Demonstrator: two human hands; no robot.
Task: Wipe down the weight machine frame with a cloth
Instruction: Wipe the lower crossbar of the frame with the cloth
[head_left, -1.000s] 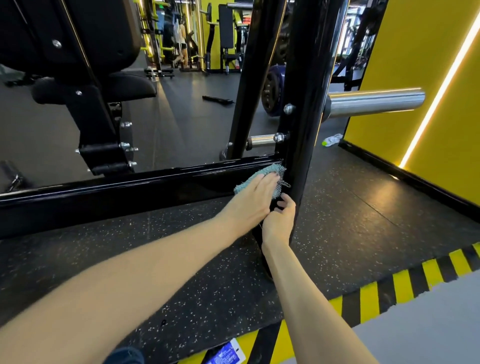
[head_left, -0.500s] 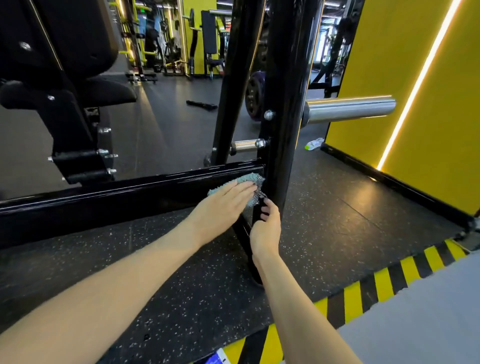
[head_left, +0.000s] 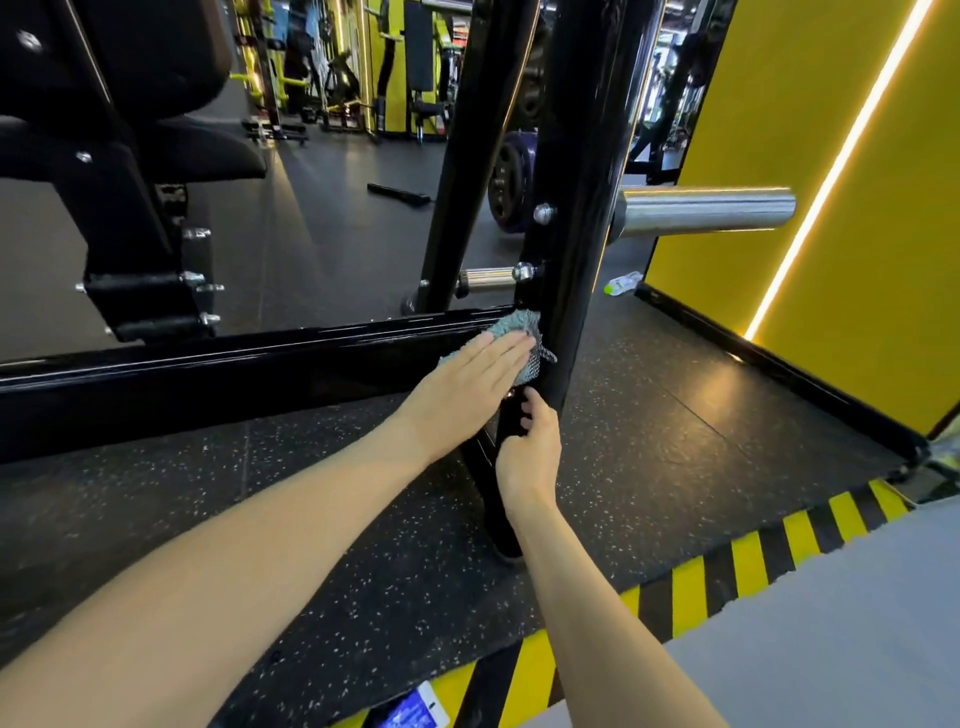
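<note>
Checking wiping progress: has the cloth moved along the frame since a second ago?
No. The cloth stays under the left hand at the joint of beam and upright.

Light is moderate. A slanted white light strip (head_left: 831, 171) at the right is overexposed and puts a warm patch on the dark speckled rubber floor (head_left: 691, 395). The glossy black metal frame (head_left: 208, 374) shows thin highlights, and the chrome cylindrical peg (head_left: 706, 210) glares. Straight lines bend near the edges; the far background is soft.
</note>
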